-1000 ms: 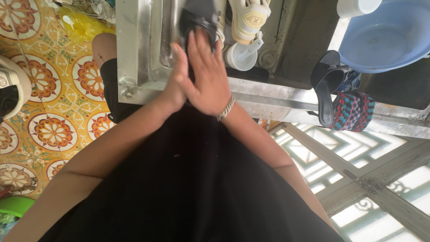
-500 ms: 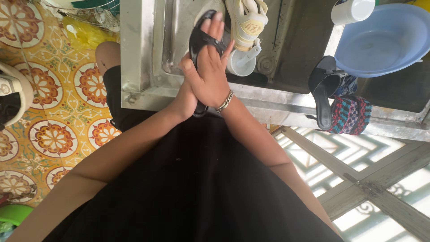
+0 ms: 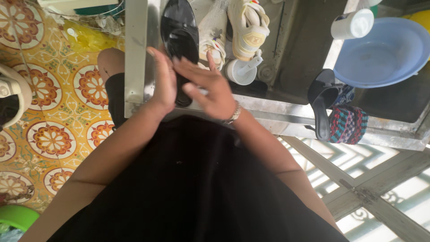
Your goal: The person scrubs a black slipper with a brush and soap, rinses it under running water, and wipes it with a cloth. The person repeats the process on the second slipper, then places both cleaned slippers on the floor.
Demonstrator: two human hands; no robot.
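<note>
A glossy black sandal (image 3: 179,27) lies lengthwise in the steel sink (image 3: 134,54), toe pointing away from me. My left hand (image 3: 162,83) grips its near left edge, fingers running up along the side. My right hand (image 3: 209,85), with a bracelet on the wrist, rests spread fingers across the sandal's near end from the right; its heel shows between the two hands. My black top fills the lower part of the view.
Pale sneakers (image 3: 248,27) and a white scoop (image 3: 242,71) lie in the sink to the right. Another black sandal (image 3: 321,103) and a colourful woven shoe (image 3: 348,124) sit on the rim. Far right are a blue basin (image 3: 380,49) and a white mug (image 3: 354,24). The patterned tile floor (image 3: 53,134) is on the left.
My hands were pressed together over the sandal; now they have parted, the right one sliding rightward with fingers spread, and more of the sandal shows.
</note>
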